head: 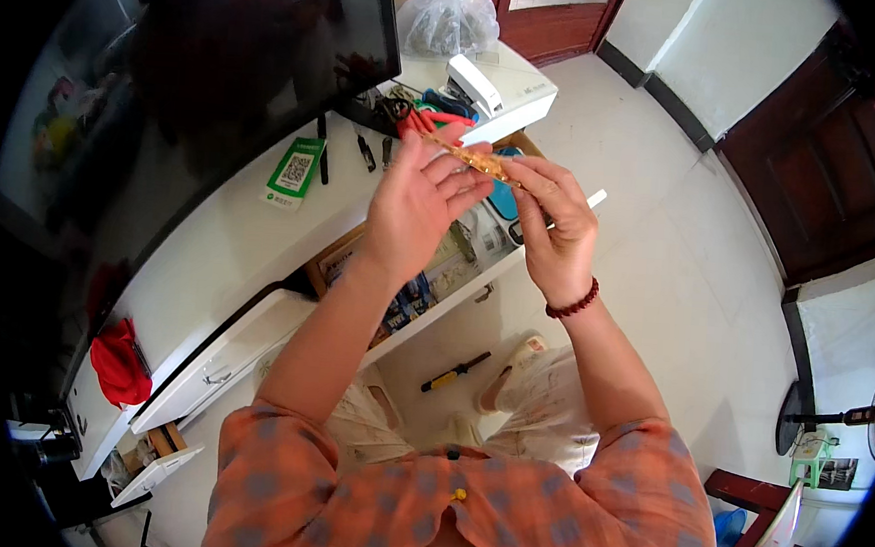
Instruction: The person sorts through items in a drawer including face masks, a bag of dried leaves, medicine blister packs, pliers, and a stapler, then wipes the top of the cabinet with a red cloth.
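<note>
Between my hands, above the open drawer of the white cabinet, is a thin, shiny orange and gold strip-like item [482, 161]; its exact kind cannot be told. My right hand [561, 213] pinches its right end between thumb and fingers. My left hand [424, 190] is raised palm up, fingers spread, beside the strip's left part; whether it touches the strip is unclear. Red-handled pliers [426, 119] lie just beyond my left fingertips. Packets and a blue item [504, 196] show in the drawer under my hands.
A large television [271, 45] stands at left on the white cabinet [222, 238]. A green printed card [294, 172], a white stapler [475, 82] and a clear plastic bag [453, 22] rest on top. The drawer front [443, 308] juts out. A yellow and black tool [455, 372] lies on the floor.
</note>
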`<act>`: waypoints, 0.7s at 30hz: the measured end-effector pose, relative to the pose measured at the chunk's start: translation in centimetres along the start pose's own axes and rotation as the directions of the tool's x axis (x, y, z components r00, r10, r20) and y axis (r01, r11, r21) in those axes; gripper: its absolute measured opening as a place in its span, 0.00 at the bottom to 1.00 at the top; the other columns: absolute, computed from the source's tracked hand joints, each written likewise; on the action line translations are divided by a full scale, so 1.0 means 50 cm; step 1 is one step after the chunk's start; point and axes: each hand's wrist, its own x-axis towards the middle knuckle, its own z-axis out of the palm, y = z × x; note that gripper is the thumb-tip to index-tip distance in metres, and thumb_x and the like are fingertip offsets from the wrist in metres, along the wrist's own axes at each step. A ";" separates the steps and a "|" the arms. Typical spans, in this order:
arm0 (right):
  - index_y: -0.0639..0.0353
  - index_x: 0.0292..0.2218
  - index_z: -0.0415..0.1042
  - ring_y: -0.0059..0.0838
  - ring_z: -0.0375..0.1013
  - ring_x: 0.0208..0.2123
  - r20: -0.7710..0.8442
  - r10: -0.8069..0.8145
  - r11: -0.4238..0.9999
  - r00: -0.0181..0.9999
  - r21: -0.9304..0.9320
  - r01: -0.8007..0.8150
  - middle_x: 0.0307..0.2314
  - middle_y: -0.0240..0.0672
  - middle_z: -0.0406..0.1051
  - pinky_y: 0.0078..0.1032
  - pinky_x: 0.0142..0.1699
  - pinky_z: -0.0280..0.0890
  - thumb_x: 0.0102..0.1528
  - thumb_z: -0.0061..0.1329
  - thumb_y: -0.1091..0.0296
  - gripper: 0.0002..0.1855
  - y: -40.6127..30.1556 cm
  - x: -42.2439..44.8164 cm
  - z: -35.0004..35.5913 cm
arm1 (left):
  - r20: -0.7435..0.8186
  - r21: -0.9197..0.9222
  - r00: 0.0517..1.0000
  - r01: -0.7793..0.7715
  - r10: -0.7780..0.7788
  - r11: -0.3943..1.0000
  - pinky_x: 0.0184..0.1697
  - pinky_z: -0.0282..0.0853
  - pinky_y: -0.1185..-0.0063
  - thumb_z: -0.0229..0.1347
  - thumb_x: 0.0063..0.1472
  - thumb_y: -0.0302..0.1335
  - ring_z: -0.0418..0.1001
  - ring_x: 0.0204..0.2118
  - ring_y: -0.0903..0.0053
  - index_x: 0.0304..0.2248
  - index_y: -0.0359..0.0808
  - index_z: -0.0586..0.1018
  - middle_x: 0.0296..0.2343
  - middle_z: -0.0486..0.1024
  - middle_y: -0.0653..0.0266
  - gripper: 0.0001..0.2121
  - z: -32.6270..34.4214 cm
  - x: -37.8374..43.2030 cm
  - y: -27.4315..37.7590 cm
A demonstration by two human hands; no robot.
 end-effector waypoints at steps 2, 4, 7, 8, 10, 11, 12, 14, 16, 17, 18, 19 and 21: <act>0.61 0.43 0.71 0.35 0.69 0.40 0.020 0.010 1.000 1.000 -0.022 -0.010 0.39 0.41 0.68 0.23 0.44 0.65 0.49 0.46 0.86 0.19 -0.004 -0.002 0.000 | 0.033 0.034 0.999 -0.002 0.001 0.999 0.57 0.52 0.66 0.35 0.63 0.48 0.57 0.55 0.65 0.54 0.32 0.58 0.52 0.59 0.53 0.29 -0.001 -0.001 0.009; 0.62 0.43 0.71 0.36 0.69 0.40 0.009 -0.033 0.992 0.999 -0.124 0.034 0.41 0.41 0.67 0.24 0.44 0.65 0.48 0.45 0.87 0.19 -0.007 -0.004 0.002 | -0.001 -0.007 0.999 -0.034 0.034 0.999 0.57 0.55 0.65 0.37 0.64 0.43 0.61 0.53 0.67 0.52 0.33 0.60 0.48 0.64 0.56 0.25 0.004 -0.003 0.013; 0.64 0.43 0.70 0.39 0.68 0.43 0.014 -0.061 0.990 0.998 -0.129 0.062 0.43 0.44 0.66 0.26 0.46 0.64 0.48 0.42 0.89 0.21 -0.004 -0.007 0.000 | 0.049 -0.083 0.999 0.011 -0.007 0.997 0.57 0.55 0.65 0.36 0.64 0.39 0.61 0.53 0.67 0.52 0.33 0.62 0.48 0.64 0.58 0.22 0.008 -0.007 0.025; 0.64 0.44 0.70 0.39 0.67 0.44 0.020 -0.061 0.989 0.998 -0.132 0.063 0.43 0.44 0.66 0.26 0.47 0.64 0.48 0.41 0.89 0.21 -0.004 -0.007 0.001 | 0.090 -0.085 0.995 0.040 -0.033 0.996 0.56 0.56 0.66 0.36 0.64 0.38 0.61 0.53 0.67 0.51 0.33 0.62 0.48 0.64 0.58 0.21 0.006 -0.007 0.029; 0.65 0.44 0.70 0.39 0.67 0.45 0.035 -0.052 0.994 0.998 -0.096 0.055 0.44 0.44 0.65 0.26 0.48 0.63 0.48 0.40 0.88 0.20 -0.005 -0.004 -0.001 | 0.072 0.010 0.997 0.005 -0.006 1.000 0.55 0.58 0.67 0.36 0.64 0.36 0.63 0.52 0.68 0.51 0.32 0.63 0.48 0.65 0.58 0.20 -0.015 0.001 0.024; 0.65 0.44 0.69 0.38 0.67 0.45 0.043 -0.042 0.997 0.998 -0.063 0.045 0.44 0.45 0.65 0.26 0.49 0.62 0.49 0.39 0.88 0.20 -0.004 -0.002 -0.002 | 0.063 0.109 0.998 -0.025 0.018 0.994 0.53 0.61 0.68 0.36 0.65 0.33 0.65 0.51 0.68 0.50 0.31 0.63 0.47 0.65 0.58 0.19 -0.023 0.006 0.022; 0.65 0.44 0.69 0.38 0.67 0.45 0.048 -0.043 0.997 0.998 -0.060 0.045 0.44 0.45 0.65 0.26 0.49 0.62 0.49 0.39 0.88 0.20 -0.003 -0.001 -0.004 | 0.059 0.107 0.998 -0.028 0.021 0.994 0.53 0.61 0.68 0.36 0.65 0.33 0.65 0.51 0.68 0.50 0.31 0.63 0.47 0.65 0.58 0.19 -0.029 0.007 0.022; 0.66 0.44 0.69 0.37 0.66 0.46 0.089 0.056 0.997 0.994 0.042 -0.060 0.45 0.45 0.64 0.26 0.50 0.61 0.51 0.40 0.85 0.18 0.000 0.002 -0.009 | 0.019 0.169 0.998 -0.062 0.059 0.984 0.50 0.66 0.71 0.36 0.65 0.29 0.67 0.49 0.70 0.49 0.31 0.65 0.46 0.67 0.57 0.17 -0.035 0.010 0.022; 0.66 0.44 0.69 0.36 0.66 0.46 0.094 0.101 0.993 0.991 0.058 -0.106 0.46 0.44 0.64 0.25 0.50 0.62 0.52 0.41 0.83 0.17 0.005 0.001 -0.009 | 0.015 0.142 0.998 -0.058 0.056 0.988 0.49 0.67 0.71 0.37 0.65 0.28 0.68 0.48 0.70 0.49 0.30 0.65 0.45 0.67 0.57 0.16 -0.033 0.010 0.022; 0.66 0.44 0.69 0.35 0.66 0.46 0.096 0.144 0.985 0.985 0.078 -0.152 0.46 0.44 0.63 0.25 0.50 0.62 0.53 0.41 0.82 0.16 0.007 0.001 -0.007 | 0.010 0.120 0.998 -0.055 0.054 0.991 0.48 0.67 0.72 0.37 0.65 0.28 0.69 0.47 0.70 0.48 0.30 0.66 0.45 0.68 0.57 0.15 -0.032 0.009 0.024; 0.66 0.44 0.69 0.35 0.66 0.46 0.097 0.144 0.985 0.985 0.078 -0.152 0.46 0.44 0.63 0.25 0.50 0.62 0.53 0.41 0.82 0.16 0.009 0.000 -0.005 | 0.010 0.119 0.998 -0.055 0.055 0.991 0.48 0.67 0.72 0.37 0.65 0.28 0.69 0.47 0.70 0.48 0.30 0.66 0.45 0.68 0.57 0.15 -0.035 0.010 0.023; 0.66 0.44 0.68 0.33 0.66 0.46 0.100 0.170 0.976 0.980 0.119 -0.182 0.46 0.43 0.63 0.25 0.49 0.63 0.54 0.42 0.80 0.15 0.010 -0.001 -0.001 | 0.003 0.117 0.999 -0.048 0.048 0.992 0.48 0.67 0.71 0.38 0.65 0.28 0.69 0.47 0.70 0.48 0.30 0.66 0.44 0.68 0.57 0.15 -0.041 0.012 0.020; 0.66 0.45 0.68 0.31 0.66 0.46 0.105 0.194 0.965 0.975 0.158 -0.209 0.46 0.42 0.63 0.24 0.49 0.64 0.54 0.43 0.79 0.15 0.016 -0.003 0.003 | -0.002 0.113 0.999 -0.042 0.042 0.993 0.48 0.67 0.71 0.39 0.65 0.29 0.69 0.47 0.70 0.47 0.30 0.66 0.44 0.69 0.57 0.15 -0.046 0.013 0.016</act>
